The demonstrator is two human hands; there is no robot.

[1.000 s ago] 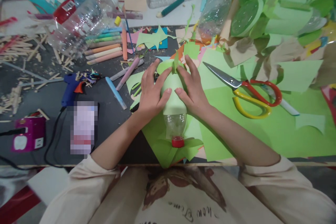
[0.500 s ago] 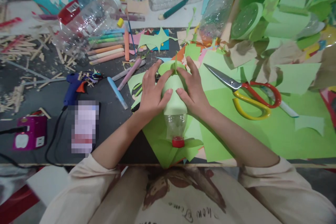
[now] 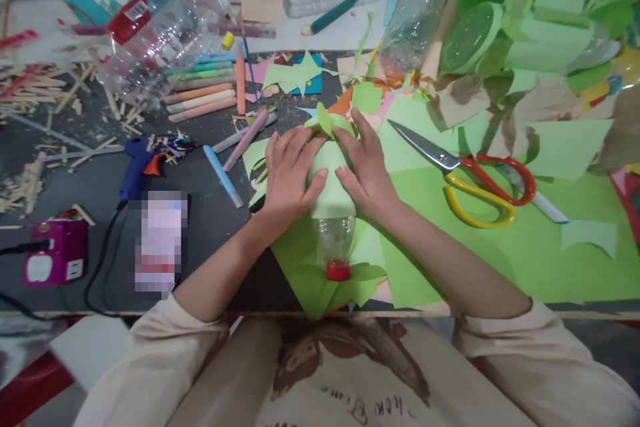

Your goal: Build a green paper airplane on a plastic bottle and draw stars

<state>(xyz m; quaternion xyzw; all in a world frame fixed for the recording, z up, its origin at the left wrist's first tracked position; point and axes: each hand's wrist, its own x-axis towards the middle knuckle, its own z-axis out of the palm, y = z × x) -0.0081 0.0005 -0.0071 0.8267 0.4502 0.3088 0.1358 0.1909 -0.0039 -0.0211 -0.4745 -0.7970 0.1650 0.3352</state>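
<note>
A clear plastic bottle (image 3: 334, 237) lies in the middle of the table, its red cap (image 3: 339, 270) towards me. Pale green paper (image 3: 332, 193) wraps its body. Around its left side my left hand (image 3: 293, 177) is curled, thumb on top of the paper. From the right my right hand (image 3: 365, 163) holds it, thumb on the wrap and index fingertip by the far end. There, between my fingertips, a green leaf-shaped paper piece (image 3: 325, 120) stands up, leaning left. More green paper at the far end is partly hidden by my fingers.
Large scissors (image 3: 450, 163) lie on green paper sheets (image 3: 465, 260) to my right. A blue glue gun (image 3: 134, 170), a phone (image 3: 161, 240) and a purple box (image 3: 56, 250) sit at left. Pastel sticks, wood bits, paper scraps and clear bottles (image 3: 165, 47) lie behind.
The leaf-shaped piece at the bottle's far end has turned and tipped left, showing its broad face. My left fingers have drawn down and closer together. The bottle stays in place.
</note>
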